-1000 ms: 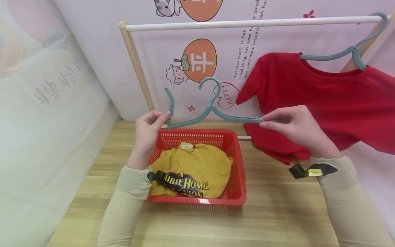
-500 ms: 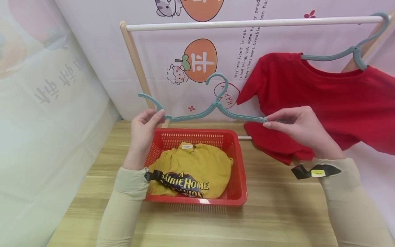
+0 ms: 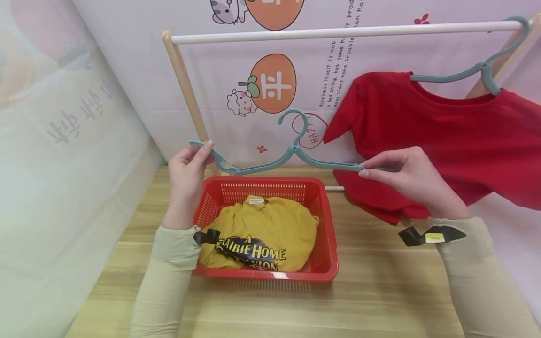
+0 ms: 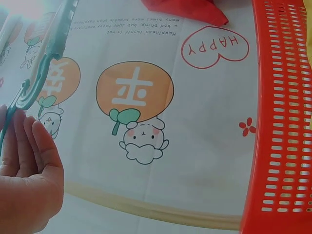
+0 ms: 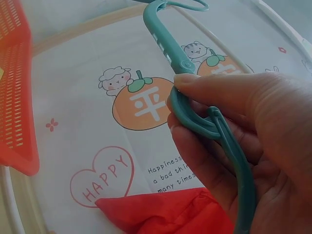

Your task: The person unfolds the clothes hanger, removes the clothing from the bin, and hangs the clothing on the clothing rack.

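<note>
A teal folding clothes hanger [image 3: 266,166] is stretched between both hands, hook upward, above the back of a red basket [image 3: 331,234]. My left hand [image 3: 183,176] pinches the hinged end piece on its left, which slants up and outward from the arm. At the opposite end, thumb and fingers of my right hand [image 3: 410,171] grip the tip. In the right wrist view, a bent length of the hanger [image 5: 165,39] runs under the thumb, with another folded piece across the palm. A crumpled yellow printed T-shirt [image 3: 274,220] lies in the basket.
Behind stands a wooden garment rack with a white bar [image 3: 338,33]. A red T-shirt [image 3: 431,136] hangs at its right on another teal hanger [image 3: 448,77]. Printed white cloth [image 3: 169,126] covers the back and left side. The tabletop [image 3: 359,291] is wood-grained.
My left hand has moved left and farther out along the hanger's end piece. That piece has swung from pointing up to slanting outward. My right hand has barely shifted.
</note>
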`<state>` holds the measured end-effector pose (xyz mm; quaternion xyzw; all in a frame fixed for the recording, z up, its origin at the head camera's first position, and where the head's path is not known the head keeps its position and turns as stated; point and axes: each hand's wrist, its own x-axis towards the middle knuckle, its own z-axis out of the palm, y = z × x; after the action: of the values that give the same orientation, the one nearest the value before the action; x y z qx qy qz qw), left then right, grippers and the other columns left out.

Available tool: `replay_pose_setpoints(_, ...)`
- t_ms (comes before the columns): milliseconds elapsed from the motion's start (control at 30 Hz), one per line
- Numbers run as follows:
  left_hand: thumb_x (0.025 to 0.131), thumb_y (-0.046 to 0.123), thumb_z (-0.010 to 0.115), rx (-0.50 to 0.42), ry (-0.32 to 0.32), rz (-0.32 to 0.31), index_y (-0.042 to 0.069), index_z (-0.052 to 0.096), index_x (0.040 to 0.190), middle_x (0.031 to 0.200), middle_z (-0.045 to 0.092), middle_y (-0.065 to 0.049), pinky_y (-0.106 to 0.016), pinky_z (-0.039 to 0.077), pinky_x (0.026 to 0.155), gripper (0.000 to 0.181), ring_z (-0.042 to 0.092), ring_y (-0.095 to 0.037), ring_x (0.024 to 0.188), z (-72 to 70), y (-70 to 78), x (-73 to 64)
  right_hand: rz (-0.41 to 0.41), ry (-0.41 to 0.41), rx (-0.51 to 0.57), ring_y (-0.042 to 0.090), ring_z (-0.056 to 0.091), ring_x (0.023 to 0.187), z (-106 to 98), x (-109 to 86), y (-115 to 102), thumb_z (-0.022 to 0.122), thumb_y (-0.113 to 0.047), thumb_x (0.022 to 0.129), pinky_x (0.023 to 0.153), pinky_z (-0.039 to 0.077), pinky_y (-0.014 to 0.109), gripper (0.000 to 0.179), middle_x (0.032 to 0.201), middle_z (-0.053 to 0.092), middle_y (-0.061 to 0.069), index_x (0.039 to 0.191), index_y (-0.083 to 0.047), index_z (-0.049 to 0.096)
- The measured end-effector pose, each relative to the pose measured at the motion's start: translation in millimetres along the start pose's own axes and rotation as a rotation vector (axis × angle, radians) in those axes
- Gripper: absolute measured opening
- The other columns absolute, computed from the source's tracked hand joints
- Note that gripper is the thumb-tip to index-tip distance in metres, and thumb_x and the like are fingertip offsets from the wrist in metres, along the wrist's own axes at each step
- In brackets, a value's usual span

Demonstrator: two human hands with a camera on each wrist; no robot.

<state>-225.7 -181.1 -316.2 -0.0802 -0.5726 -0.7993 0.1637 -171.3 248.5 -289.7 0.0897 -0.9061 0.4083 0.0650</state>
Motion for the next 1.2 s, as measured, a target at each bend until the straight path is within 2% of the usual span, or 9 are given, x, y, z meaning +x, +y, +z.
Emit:
replay_pose_setpoints(233, 0.095, 0.01, 0.075, -0.041, 0.007, 0.033, 0.009, 0.076, 0.087, 0.081, 0.073, -0.003, -0.031, 0.056, 0.083, 0.007, 0.066, -0.016, 0.074, -0.9, 0.3, -0.3, -0.023, 0.022, 0.014, 0.024, 0.069, 0.085, -1, -0.9, 1, 0.084, -0.032, 0.087, 0.069, 0.059, 0.024, 0.028, 0.096, 0.075, 0.002, 0.109, -0.016, 0.08)
replay_pose_setpoints(500, 0.094, 0.013, 0.075, -0.105, 0.023, 0.015, 0.008, 0.072, 0.087, 0.082, 0.073, -0.004, -0.028, 0.057, 0.081, 0.009, 0.066, -0.017, 0.074, -4.2, 0.3, -1.6, -0.072, 0.077, 0.067, 0.02, 0.07, 0.084, -5, -1.3, 6, 0.083, -0.023, 0.088, 0.069, 0.057, 0.02, 0.027, 0.098, 0.075, 0.005, 0.112, -0.013, 0.079)
replay_pose_setpoints(700, 0.095, 0.01, 0.073, -0.21, 0.005, -0.012, 0.008, 0.068, 0.082, 0.082, 0.073, -0.005, -0.025, 0.057, 0.078, 0.014, 0.066, -0.015, 0.074, -6.1, -2.5, -3.2, -0.076, 0.12, 0.099, 0.019, 0.071, 0.083, -5, -0.3, 10, 0.083, -0.021, 0.089, 0.071, 0.057, 0.019, 0.028, 0.098, 0.075, 0.005, 0.114, -0.011, 0.078)
replay_pose_setpoints(967, 0.097, 0.007, 0.07, -0.465, -0.111, -0.086, 0.005, 0.069, 0.084, 0.087, 0.075, -0.007, -0.024, 0.057, 0.079, 0.014, 0.069, -0.015, 0.079, -5.4, -12.1, -8.3, -0.081, 0.166, 0.115, 0.019, 0.071, 0.085, -6, 0.0, 9, 0.082, -0.021, 0.089, 0.072, 0.057, 0.018, 0.031, 0.099, 0.075, 0.006, 0.119, -0.011, 0.076)
replay_pose_setpoints(1067, 0.097, 0.007, 0.071, -0.52, -0.125, -0.103, 0.005, 0.069, 0.083, 0.088, 0.075, -0.008, -0.024, 0.057, 0.08, 0.014, 0.07, -0.015, 0.079, -4.2, -15.0, -9.0, -0.078, 0.167, 0.119, 0.02, 0.071, 0.085, -6, -0.5, 9, 0.081, -0.02, 0.09, 0.072, 0.057, 0.018, 0.031, 0.099, 0.075, 0.006, 0.119, -0.01, 0.076)
replay_pose_setpoints(1200, 0.097, 0.006, 0.07, -0.534, -0.117, -0.1, 0.004, 0.069, 0.084, 0.088, 0.075, -0.009, -0.024, 0.057, 0.079, 0.012, 0.07, -0.015, 0.079, -3.3, -16.2, -9.3, -0.07, 0.152, 0.118, 0.021, 0.071, 0.085, -7, -0.9, 9, 0.081, -0.021, 0.09, 0.072, 0.057, 0.018, 0.031, 0.099, 0.075, 0.006, 0.118, -0.01, 0.076)
